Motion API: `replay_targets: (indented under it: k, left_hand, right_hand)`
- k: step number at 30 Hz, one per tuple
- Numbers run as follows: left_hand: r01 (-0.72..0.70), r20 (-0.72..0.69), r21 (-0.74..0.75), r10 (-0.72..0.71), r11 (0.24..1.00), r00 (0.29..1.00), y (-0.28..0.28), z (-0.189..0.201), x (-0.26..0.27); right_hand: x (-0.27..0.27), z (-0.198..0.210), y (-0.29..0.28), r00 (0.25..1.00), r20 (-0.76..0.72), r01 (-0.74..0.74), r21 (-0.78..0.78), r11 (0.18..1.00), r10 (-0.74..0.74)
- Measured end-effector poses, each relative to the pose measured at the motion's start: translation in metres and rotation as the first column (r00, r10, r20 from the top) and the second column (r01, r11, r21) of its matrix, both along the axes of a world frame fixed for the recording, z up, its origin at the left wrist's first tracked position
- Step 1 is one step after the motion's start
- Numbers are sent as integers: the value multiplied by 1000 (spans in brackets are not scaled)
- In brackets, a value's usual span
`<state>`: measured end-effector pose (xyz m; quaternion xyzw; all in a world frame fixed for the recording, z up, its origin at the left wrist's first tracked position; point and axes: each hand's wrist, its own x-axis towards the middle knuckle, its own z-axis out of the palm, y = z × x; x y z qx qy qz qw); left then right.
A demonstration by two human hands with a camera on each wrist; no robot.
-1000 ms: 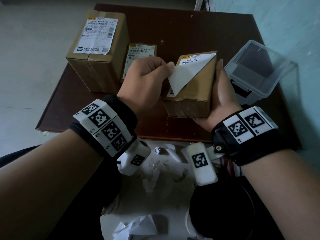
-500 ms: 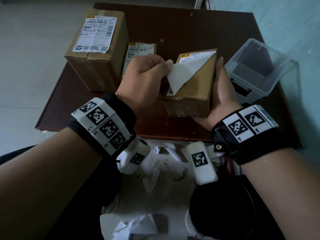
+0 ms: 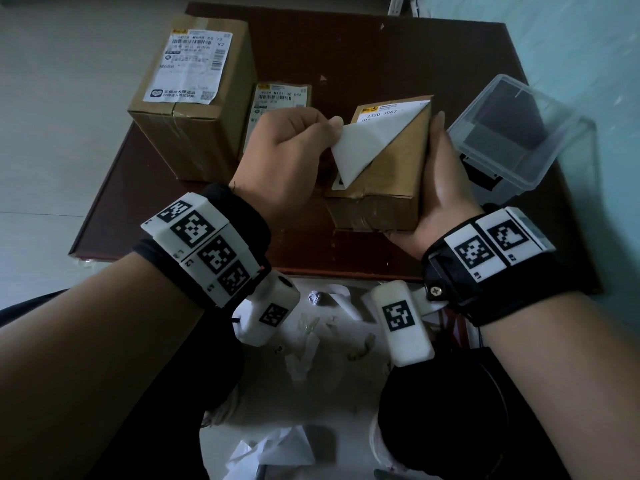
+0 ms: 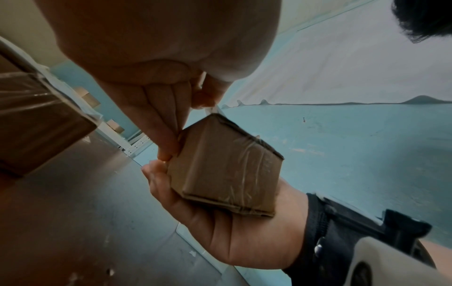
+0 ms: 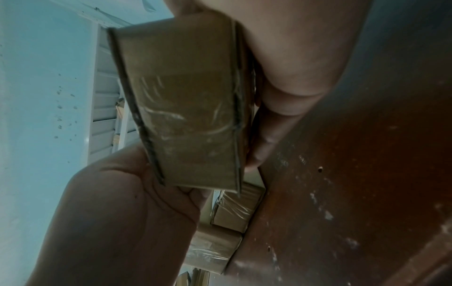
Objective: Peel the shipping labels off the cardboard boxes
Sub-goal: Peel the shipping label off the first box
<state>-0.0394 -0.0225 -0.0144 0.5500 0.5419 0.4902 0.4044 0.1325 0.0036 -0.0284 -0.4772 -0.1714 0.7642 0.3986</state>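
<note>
A small cardboard box [image 3: 391, 188] is held above the dark table, cupped from the right and underneath by my right hand [image 3: 440, 174]. Its white shipping label [image 3: 363, 143] is folded back diagonally, blank side up, with only the far strip and a near-left corner still stuck. My left hand [image 3: 294, 150] pinches the lifted label corner between thumb and forefinger. In the left wrist view the box [image 4: 227, 164] sits in the right palm [image 4: 220, 222]. In the right wrist view the fingers curl round the box [image 5: 183, 108]. A large labelled box [image 3: 194, 98] and a flatter labelled box [image 3: 277, 98] stand behind.
A clear plastic container [image 3: 512, 136] sits at the table's right edge beside my right hand. The brown table [image 3: 363, 50] ends just before my wrists. Torn paper scraps [image 3: 311, 337] lie on the floor below, between my knees.
The left hand has pulled the label further back toward the left, baring more brown cardboard. The right hand keeps the box in nearly the same place.
</note>
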Motion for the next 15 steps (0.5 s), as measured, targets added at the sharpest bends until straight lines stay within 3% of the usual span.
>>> replay_targets:
  k: [15]
  left_hand:
    - [-8,-59,24,9,1000,998,-2,-2,-2]
  right_hand:
    - [-1,5,-3,1000,7,2,-8,1000,-2]
